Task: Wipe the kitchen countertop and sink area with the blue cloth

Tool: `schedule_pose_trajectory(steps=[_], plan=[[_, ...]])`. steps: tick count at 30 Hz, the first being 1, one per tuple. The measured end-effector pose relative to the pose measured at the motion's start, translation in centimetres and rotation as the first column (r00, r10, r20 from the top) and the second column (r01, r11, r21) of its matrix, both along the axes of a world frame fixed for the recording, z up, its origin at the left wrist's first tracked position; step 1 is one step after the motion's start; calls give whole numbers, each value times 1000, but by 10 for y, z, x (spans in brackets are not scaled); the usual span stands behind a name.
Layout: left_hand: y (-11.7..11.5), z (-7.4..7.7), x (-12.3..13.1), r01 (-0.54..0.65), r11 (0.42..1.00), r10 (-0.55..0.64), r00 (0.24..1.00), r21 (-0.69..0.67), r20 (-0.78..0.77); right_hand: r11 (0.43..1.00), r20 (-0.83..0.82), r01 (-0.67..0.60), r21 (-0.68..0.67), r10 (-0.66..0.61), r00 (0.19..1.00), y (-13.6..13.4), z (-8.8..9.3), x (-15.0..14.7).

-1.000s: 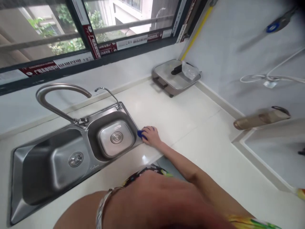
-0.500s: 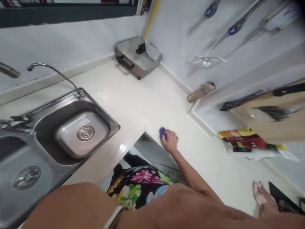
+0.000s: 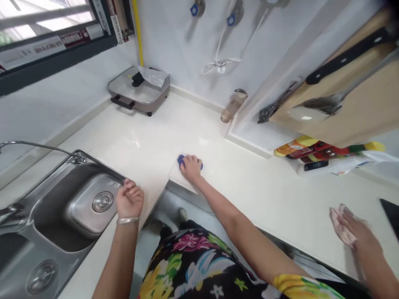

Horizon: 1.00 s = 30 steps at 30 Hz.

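Observation:
My right hand [image 3: 190, 167] presses a dark blue sponge [image 3: 181, 160] flat against the white countertop [image 3: 215, 182], near the inner corner of the counter. The fingers cover most of the sponge. My left hand [image 3: 130, 198], with a silver bracelet [image 3: 127, 220] at the wrist, is beside the right rim of the steel sink [image 3: 102, 182]. Its fingers are curled in and nothing shows in them. At the right, another person's hand [image 3: 355, 226] holds a pinkish cloth [image 3: 339, 222] on the counter.
A lidded electric pan [image 3: 140, 89] stands in the back corner. A brown bottle [image 3: 233, 107] leans by the wall step. On the right are a cutting board [image 3: 368, 99] with a knife [image 3: 346, 56] and a metal utensil, several colourful packets [image 3: 314, 149], and a black panel [image 3: 388, 211].
My left arm has dropped from close before the camera to beside the sink. My right hand still holds the sponge near the corner. The view has turned to the right.

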<state>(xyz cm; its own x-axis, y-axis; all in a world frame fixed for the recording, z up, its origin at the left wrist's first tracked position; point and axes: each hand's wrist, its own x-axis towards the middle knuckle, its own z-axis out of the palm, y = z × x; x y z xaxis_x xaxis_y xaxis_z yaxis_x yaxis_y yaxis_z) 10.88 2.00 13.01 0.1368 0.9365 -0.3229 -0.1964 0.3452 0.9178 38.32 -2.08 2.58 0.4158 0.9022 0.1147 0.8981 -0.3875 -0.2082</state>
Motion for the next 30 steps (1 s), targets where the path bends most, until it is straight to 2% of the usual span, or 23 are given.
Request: schedule_pose_trajectory(steps=[1, 2, 4, 6, 7, 8, 10, 12, 14, 17, 21, 23, 26, 30], plan=[[1, -20, 13, -1, 998, 18, 959, 58, -282, 999, -17, -33, -2, 33, 999, -2, 2, -1], [0, -37, 23, -1, 996, 35, 924, 90, -381, 997, -32, -74, 0, 74, 997, -8, 4, -2], [-2, -62, 36, 29, 986, 58, 859, 163, -509, 986, -63, -169, 15, 169, 984, -27, 8, -2], [-4, -74, 41, 95, 968, 62, 805, 232, -590, 969, -92, -243, 39, 246, 965, -53, 10, 0], [-5, -78, 40, 157, 952, 56, 753, 262, -655, 963, -105, -263, 51, 267, 958, -67, 9, 2], [-5, -81, 39, 228, 933, 50, 684, 278, -728, 961, -117, -271, 63, 276, 954, -81, 9, 4], [-6, -88, 35, 390, 887, 54, 448, 249, -893, 960, -137, -267, 81, 276, 951, -107, 6, 12], [-7, -98, 31, 463, 868, 62, 256, 178, -965, 958, -153, -272, 88, 283, 947, -132, 3, 22], [-7, -105, 28, 483, 863, 69, 175, 147, -982, 955, -167, -284, 86, 294, 941, -157, 1, 34], [-7, -109, 27, 500, 856, 70, 146, 135, -987, 961, -190, -267, 71, 276, 942, -195, 4, 53], [8, -103, 27, 503, 857, 44, 147, 113, -988, 985, -180, -163, 54, 170, 969, -245, 5, 73], [28, -99, 28, 483, 867, 66, 135, 124, -989, 995, -142, -87, 53, 93, 985, -267, 2, 78], [71, -93, 35, 463, 866, 137, 146, 190, -980, 997, -57, 56, 56, -53, 997, -292, -5, 80], [130, -88, 44, 469, 846, 195, 167, 252, -967, 976, 51, 213, 47, -216, 975, -300, -16, 81]])
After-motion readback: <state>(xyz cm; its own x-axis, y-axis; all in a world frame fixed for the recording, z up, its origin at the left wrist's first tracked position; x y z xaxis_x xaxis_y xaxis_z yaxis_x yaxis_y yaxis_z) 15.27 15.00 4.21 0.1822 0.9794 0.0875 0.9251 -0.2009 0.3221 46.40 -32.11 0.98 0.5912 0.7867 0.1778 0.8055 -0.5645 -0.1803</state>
